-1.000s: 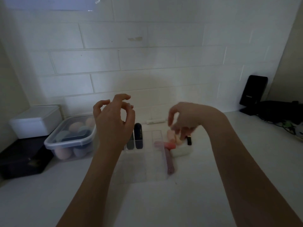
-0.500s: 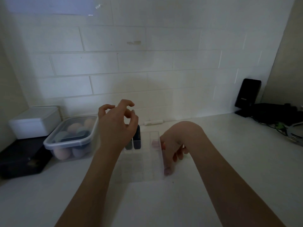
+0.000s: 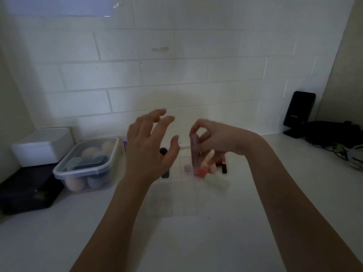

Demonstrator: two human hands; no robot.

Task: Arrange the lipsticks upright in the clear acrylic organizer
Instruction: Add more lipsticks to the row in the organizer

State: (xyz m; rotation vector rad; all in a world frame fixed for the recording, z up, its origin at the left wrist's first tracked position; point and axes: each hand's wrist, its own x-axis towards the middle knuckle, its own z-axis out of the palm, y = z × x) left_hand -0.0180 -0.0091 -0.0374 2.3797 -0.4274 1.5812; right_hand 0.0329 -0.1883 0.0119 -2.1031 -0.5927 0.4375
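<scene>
Two hands over table. Far left: white box, lidded tub of sponges. Left hand spread, fingers straight, holding nothing, above clear acrylic organizer. Dark lipstick upright in organizer's rear cell, partly hidden. Right hand pinches slim pink lipstick at cap end, tube near vertical, above organizer's right edge. Loose lipsticks lie just right of organizer. Judgement: tube light, rigid, glossy, likely slippery; grip mid-barrel, lower straight into cell.
</scene>
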